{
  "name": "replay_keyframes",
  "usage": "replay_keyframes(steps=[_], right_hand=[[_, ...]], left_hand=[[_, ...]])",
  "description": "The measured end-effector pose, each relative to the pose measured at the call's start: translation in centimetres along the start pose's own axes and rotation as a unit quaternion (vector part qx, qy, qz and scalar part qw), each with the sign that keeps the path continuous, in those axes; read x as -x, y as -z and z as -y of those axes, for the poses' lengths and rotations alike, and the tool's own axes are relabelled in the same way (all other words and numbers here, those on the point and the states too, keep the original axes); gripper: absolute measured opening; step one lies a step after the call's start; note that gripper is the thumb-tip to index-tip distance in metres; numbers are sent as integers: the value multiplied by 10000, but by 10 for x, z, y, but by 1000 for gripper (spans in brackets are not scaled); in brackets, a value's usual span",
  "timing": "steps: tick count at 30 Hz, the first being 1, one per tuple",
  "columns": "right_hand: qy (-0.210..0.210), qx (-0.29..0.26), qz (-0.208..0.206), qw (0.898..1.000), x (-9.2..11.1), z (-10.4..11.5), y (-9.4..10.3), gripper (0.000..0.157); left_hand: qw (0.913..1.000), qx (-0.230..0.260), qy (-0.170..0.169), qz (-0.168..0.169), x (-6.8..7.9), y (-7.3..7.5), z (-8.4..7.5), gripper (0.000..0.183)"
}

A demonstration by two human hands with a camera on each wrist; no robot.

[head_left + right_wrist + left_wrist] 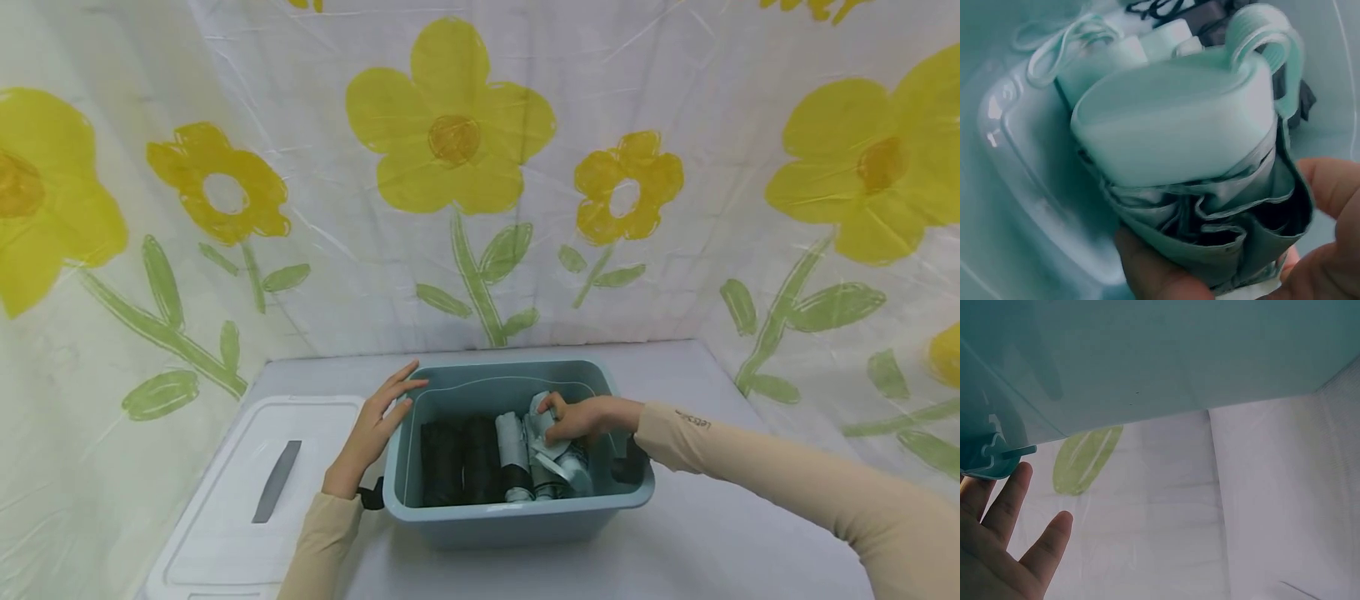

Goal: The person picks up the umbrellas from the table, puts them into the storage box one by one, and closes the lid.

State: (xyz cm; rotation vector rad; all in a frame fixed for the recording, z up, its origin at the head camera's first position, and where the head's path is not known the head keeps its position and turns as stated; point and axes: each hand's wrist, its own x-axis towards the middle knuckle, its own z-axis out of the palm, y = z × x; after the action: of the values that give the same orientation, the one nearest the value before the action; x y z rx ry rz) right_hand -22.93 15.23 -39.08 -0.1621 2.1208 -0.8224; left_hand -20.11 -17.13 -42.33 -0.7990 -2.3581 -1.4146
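My right hand (pixel 581 419) reaches into a blue-grey plastic bin (pixel 517 506) at its right end. Between thumb and fingers it grips a pale folding umbrella (pixel 1175 134), with loose fabric folds and a wrist strap at the handle end. My left hand (pixel 375 425) rests against the bin's left rim, its fingers straight and spread; the left wrist view shows the fingertips by the bin's outer edge. Inside stand rolled black umbrellas (pixel 442 462) on the left and a light blue rolled umbrella (pixel 512 442) in the middle.
A white lid (pixel 202 508) with a grey handle (pixel 276 483) lies on the table left of the bin. Black latches (pixel 628 467) sit at the bin's ends. Behind the pale table (pixel 720 533) hangs a white curtain (pixel 337 275) printed with yellow flowers.
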Motion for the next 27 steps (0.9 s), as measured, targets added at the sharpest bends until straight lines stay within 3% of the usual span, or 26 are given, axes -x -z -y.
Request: replay_keyframes(steps=[8,17,27], right_hand=[[-172,225,15,9996,-3,-6,-1,50],[33,156,-86,9998,-13,-23,-6,49],[-296,819,-207,9960,-10,-19,-6,49]], left_hand=[[10000,3,-1,-29,0,0,0,33],[10000,-74,-36,24,-1,0,1,33],[9999,-85,-150,-1,0,-2,7,33]])
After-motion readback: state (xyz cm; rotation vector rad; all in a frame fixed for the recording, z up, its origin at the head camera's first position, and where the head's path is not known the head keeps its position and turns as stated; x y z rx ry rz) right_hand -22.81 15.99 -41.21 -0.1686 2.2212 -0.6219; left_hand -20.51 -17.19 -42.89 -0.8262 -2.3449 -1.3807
